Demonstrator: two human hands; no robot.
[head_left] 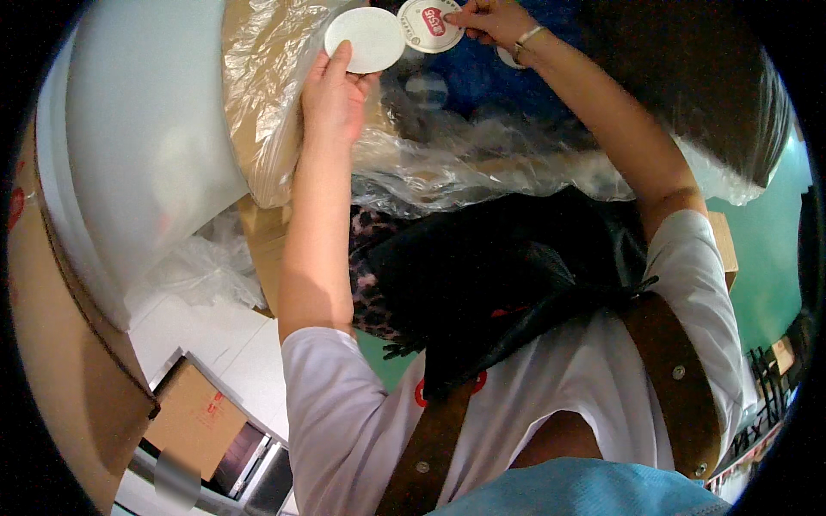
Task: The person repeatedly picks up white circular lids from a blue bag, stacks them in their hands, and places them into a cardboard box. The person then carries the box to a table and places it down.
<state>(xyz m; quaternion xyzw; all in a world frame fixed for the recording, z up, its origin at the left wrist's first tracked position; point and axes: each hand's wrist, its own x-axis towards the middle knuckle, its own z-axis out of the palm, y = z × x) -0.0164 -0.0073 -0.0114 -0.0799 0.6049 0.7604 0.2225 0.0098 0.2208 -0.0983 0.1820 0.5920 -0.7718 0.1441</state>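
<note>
My left hand (337, 93) grips a plain white round disc (366, 40) by its lower edge, with the thumb on its face. At its right, my right hand (492, 21) pinches a second white disc (419, 39), which has a red printed patch and small marks around its rim. The two discs are side by side, their edges touching or nearly so. They look like flat lids or coasters; I cannot tell which. Partly behind my right wrist, another pale round piece (508, 58) shows. Below the hands, a cardboard box lined with clear plastic film (482, 172) has a dark blue interior.
A large whitish sheet-like surface (146, 129) curves along the left. Crumpled clear plastic (198, 267) lies beneath it. Lower left, a brown carton (198, 413) rests near a metal-framed unit. A black apron (516, 275) hangs across my front, and green surface (757, 267) shows at right.
</note>
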